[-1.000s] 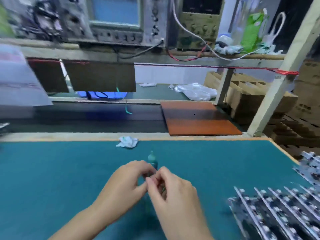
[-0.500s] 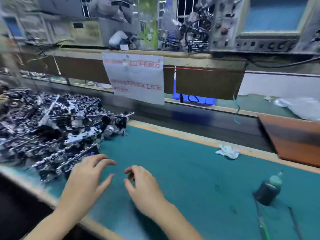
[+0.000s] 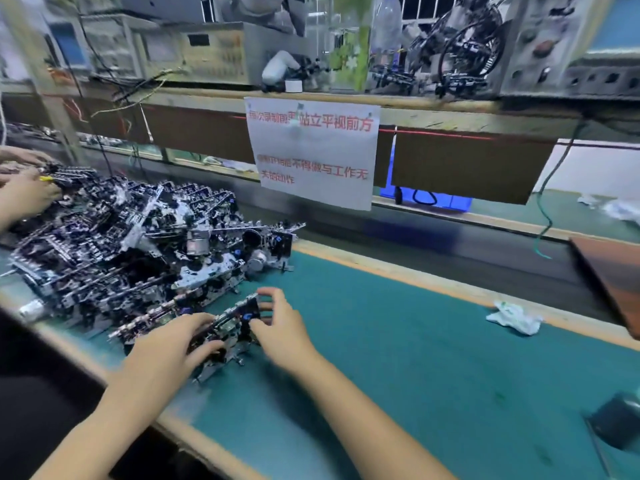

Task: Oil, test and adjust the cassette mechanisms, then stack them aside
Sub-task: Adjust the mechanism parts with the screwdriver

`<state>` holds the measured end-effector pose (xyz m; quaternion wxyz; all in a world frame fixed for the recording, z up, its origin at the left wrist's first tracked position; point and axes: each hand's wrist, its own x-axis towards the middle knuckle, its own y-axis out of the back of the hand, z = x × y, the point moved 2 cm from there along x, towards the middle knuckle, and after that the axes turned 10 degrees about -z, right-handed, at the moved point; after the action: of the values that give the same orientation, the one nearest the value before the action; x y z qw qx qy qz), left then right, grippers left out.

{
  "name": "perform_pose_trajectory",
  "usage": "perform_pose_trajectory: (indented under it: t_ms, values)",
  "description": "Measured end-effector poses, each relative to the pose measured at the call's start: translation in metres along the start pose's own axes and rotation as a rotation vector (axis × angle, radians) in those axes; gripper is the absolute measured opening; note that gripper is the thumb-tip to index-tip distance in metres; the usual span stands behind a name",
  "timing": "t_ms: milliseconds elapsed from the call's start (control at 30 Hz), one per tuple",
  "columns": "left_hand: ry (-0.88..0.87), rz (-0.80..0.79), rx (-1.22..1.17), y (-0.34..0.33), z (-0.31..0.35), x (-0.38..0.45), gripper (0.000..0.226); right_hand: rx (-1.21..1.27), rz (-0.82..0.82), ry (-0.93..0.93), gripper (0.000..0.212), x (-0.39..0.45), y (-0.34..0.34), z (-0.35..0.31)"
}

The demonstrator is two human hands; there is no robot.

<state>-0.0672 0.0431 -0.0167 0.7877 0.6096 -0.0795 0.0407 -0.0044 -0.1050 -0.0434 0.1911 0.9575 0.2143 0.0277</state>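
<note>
Both hands have gone from hovering empty over the mat half a second ago to closing on a mechanism at the near edge of the heap.

Head view, only view available. Left hand (image 3: 173, 344) grips the near end of one black-and-silver metal cassette mechanism (image 3: 230, 327), fingers curled over its top and thumb beneath. Right hand (image 3: 280, 327) holds the far end, fingers spread and bent around the frame, thumb on the near side. Motion blur prevents confirming exactly where each fingertip bears. The unit sits tilted at the foot of the large heap of tangled black-and-silver mechanisms (image 3: 121, 244), touching it, on the teal bench mat (image 3: 398, 358).

Judgement: a two-handed hold at opposite ends suits pulling one unit free without dragging interlocked neighbours along. The heap lies at the left as incoming stock, which leaves the middle of the mat as working space. The dark green oil bottle (image 3: 620, 424), at the right edge and well apart from the hands, stands where the right hand would reach it for oiling, a step not yet begun on this unit.

Other items: a crumpled white cloth (image 3: 514, 317) near the far edge of the mat, presumably for wiping; a white paper notice with red characters (image 3: 311, 154) hanging from the shelf; another person's hands (image 3: 24, 192) working at the far left of the heap.
</note>
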Motion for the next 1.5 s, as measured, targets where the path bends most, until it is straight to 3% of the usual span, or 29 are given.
perform_pose_trajectory:
  t_ms: [133, 367, 533, 700, 767, 833, 900, 1000, 1333, 1500]
  values:
    - [-0.285, 0.049, -0.058, -0.01, 0.046, -0.001, 0.035, 0.235, 0.149, 0.059, 0.033, -0.049, 0.045, 0.024]
    - [-0.731, 0.054, -0.275, -0.054, 0.17, 0.007, 0.035, 0.388, 0.546, 0.073, 0.02, -0.163, 0.14, 0.063]
    - [-1.076, 0.28, -0.141, -0.09, 0.238, 0.004, 0.04, 0.426, 0.798, 0.031, 0.002, -0.238, 0.172, 0.093]
    - [-1.26, 0.37, -0.098, -0.121, 0.253, -0.012, 0.013, 0.278, 0.853, -0.071, 0.013, -0.275, 0.174, 0.109]
    - [-1.315, 0.334, -0.125, -0.126, 0.252, -0.016, 0.024, 0.198, 0.871, -0.106, 0.031, -0.282, 0.173, 0.114]
    - [-1.255, 0.18, -0.208, -0.127, 0.247, -0.013, 0.057, 0.114, 0.884, -0.121, 0.031, -0.284, 0.172, 0.116]
    - [-1.11, -0.084, -0.353, -0.127, 0.24, -0.008, 0.088, 0.065, 0.906, -0.12, 0.017, -0.284, 0.172, 0.118]
    - [-0.938, -0.407, -0.501, -0.132, 0.236, -0.005, 0.11, -0.042, 0.941, -0.135, 0.014, -0.285, 0.174, 0.12]
    - [-0.866, -0.482, -0.637, -0.135, 0.241, -0.004, 0.094, -0.215, 0.963, -0.202, 0.017, -0.285, 0.174, 0.124]
    - [-0.832, -0.521, -0.597, -0.135, 0.242, -0.006, 0.106, -0.259, 0.979, -0.209, 0.02, -0.285, 0.175, 0.122]
